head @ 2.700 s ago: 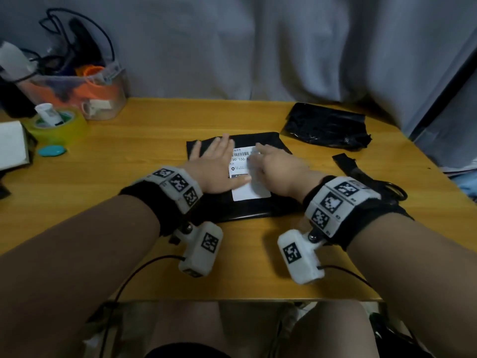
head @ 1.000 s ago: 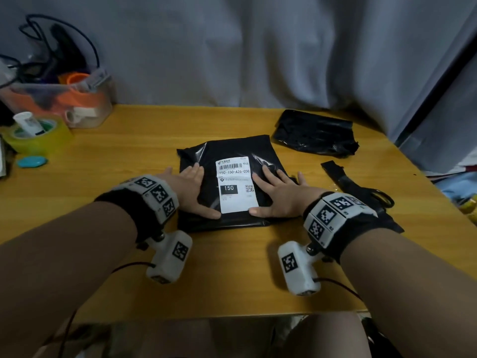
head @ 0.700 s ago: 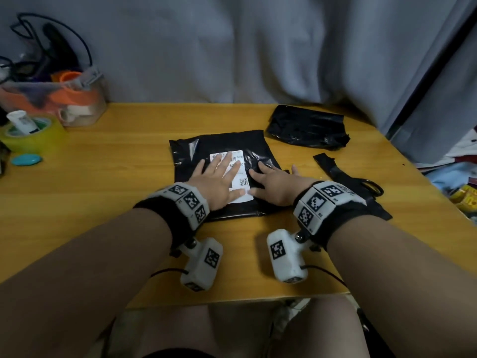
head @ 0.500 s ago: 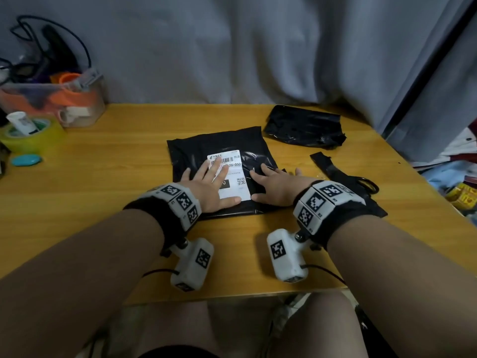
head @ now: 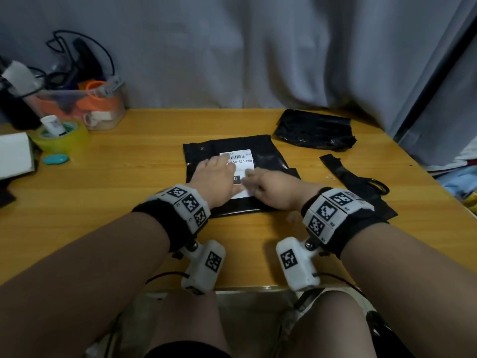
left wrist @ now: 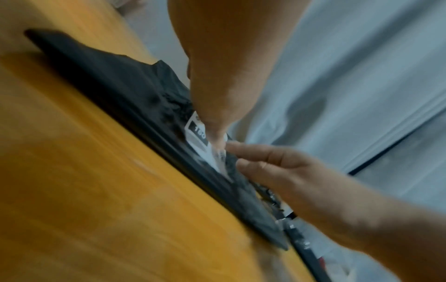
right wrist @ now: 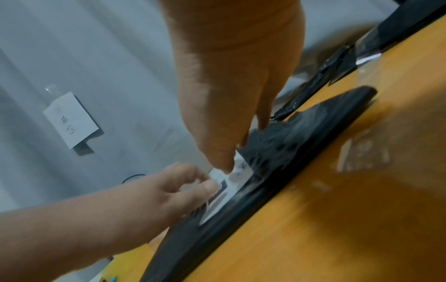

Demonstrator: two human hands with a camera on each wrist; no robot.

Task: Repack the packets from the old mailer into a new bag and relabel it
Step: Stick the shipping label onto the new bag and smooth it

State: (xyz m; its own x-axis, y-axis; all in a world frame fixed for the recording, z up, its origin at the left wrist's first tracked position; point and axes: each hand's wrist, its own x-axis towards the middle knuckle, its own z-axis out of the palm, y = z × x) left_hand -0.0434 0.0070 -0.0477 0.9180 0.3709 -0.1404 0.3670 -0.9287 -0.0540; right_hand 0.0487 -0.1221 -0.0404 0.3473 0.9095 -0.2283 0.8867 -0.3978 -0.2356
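Wooden table (head: 108,192), near edge: two forearms with marker-covered wrist bands, a white camera unit hanging under each.

Left hand (head: 219,177): laid palm down on the left part of the white label (head: 241,161), fingers straight and close together, pressing flat; nothing is gripped.

Right hand (head: 273,186): laid palm down at the label's lower right, fingers extended and slightly spread, tips touching the label edge and the bag; nothing is gripped. The two hands nearly meet over the label.

Black bag (head: 268,153): flat at the table's centre, label stuck on its upper face. Barcode and printed code show beyond the fingers; a black box with numerals shows between the hands.

Right of the bag: black strip (head: 333,164) and scissors (head: 376,186), partly hidden by the right wrist.

Far right, near the grey curtain (head: 258,47): crumpled old black mailer (head: 313,130), apart from the bag.

Far left: yellow-green tape roll (head: 64,138) with a small white tube standing in it, teal oval item (head: 55,159) beside it, clear bin (head: 77,107) of orange and dark clutter with cables.
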